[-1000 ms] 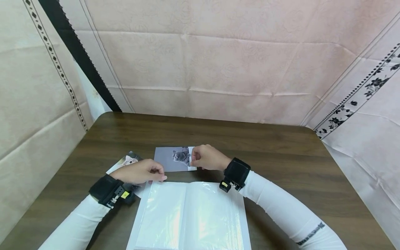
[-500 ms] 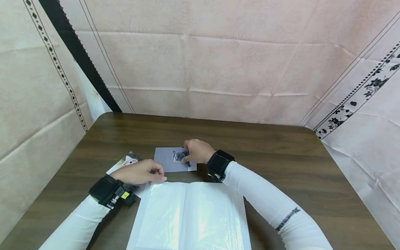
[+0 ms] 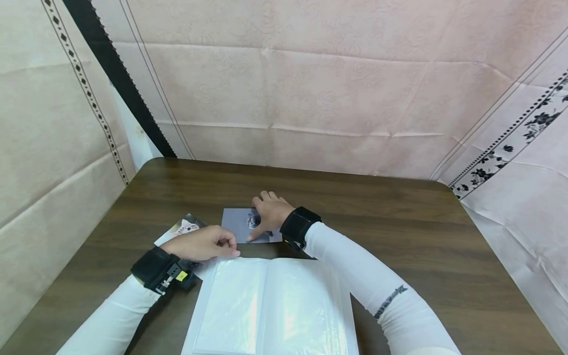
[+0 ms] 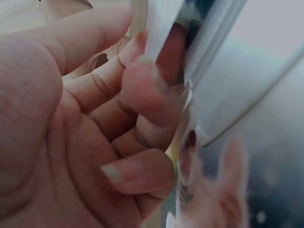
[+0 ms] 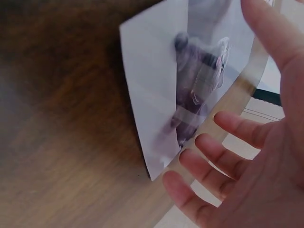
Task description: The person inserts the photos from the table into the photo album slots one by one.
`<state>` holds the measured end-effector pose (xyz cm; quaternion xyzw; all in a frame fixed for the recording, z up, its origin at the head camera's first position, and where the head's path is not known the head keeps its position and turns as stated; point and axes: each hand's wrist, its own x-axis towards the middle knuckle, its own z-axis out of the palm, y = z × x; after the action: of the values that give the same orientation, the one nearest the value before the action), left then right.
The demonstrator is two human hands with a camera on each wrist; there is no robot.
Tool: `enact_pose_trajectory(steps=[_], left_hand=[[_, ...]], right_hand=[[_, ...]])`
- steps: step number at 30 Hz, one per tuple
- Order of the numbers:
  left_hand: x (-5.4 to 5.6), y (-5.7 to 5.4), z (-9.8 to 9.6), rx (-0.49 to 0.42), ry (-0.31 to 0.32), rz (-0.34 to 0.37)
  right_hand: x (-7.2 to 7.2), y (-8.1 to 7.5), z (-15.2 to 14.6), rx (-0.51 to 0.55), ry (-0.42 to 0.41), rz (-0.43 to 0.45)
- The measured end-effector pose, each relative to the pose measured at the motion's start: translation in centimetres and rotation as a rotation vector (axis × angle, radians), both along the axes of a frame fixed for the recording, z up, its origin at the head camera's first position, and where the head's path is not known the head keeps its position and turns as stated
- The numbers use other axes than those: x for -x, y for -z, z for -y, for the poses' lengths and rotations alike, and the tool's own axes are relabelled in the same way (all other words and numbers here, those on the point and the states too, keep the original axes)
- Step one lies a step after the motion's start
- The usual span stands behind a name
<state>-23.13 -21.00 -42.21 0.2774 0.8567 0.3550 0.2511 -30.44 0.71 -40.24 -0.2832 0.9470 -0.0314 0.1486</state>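
Observation:
A photo album with clear pockets lies spread out at the front. My left hand is at its upper left corner, fingers curled, pinching a thin whitish pocket edge. Under and beside that hand lies a kitten photo, partly covered. Behind the album, a grey photo of a cat lies flat on the table. My right hand reaches over its right part, thumb at the near edge and fingers spread toward the far edge. In the right wrist view, the fingers of the right hand stand apart from the glossy photo.
The brown wooden table has rounded back corners. A pale cloth hangs behind it, with patterned borders at the sides. A dark strip slants down at the back left.
My right hand has moved left over the grey photo, and its fingers have spread from a closed pose. The left hand keeps its place at the album corner.

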Motion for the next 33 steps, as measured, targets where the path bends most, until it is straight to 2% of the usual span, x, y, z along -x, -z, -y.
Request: enact_pose_trajectory(steps=[9,15,21,28,33], left_hand=[[0.1,0.2,-0.1,0.009,0.015,-0.020],[0.1,0.0,-0.2,-0.004,0.027,-0.029],[0.1,-0.2,-0.2,-0.015,0.055,-0.048],[-0.2,-0.4,-0.3,-0.034,0.055,-0.049],[-0.2,-0.5,-0.3,-0.026,0.043,-0.049]], right_hand=[[0.7,0.0,1.2,-0.061,0.005,-0.026],[0.7,-0.1,1.2,-0.023,-0.003,-0.010],[1.0,0.4,1.2,-0.025,0.028,0.001],[1.5,0.9,1.2,-0.049,0.049,0.008],[1.9,1.2,1.0,-0.015,0.063,0.003]])
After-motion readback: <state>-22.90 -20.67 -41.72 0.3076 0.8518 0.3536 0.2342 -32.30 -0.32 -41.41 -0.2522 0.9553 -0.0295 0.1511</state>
